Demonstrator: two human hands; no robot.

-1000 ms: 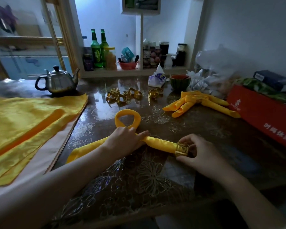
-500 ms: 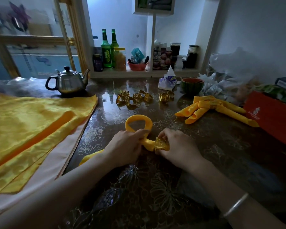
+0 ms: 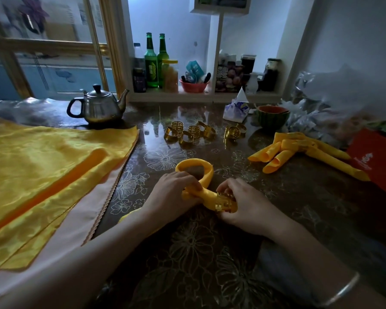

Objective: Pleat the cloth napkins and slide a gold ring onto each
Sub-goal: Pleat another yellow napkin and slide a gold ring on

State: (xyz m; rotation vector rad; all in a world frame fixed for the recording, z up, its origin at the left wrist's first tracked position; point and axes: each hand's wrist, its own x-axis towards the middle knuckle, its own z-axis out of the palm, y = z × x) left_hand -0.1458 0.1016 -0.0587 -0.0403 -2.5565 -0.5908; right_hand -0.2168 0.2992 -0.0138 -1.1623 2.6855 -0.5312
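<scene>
Head view: left hand [image 3: 172,192] grips one napkin [image 3: 206,175], right hand [image 3: 247,204] one gold ring [image 3: 224,202].

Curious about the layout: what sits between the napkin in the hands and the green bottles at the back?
In the head view, loose gold rings lie clustered on the table between the napkin and the bottles.

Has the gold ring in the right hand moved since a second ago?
Yes. The gold ring, pinched by the right hand, has slid leftward along the napkin, closing on its loop, which stayed put.
</scene>
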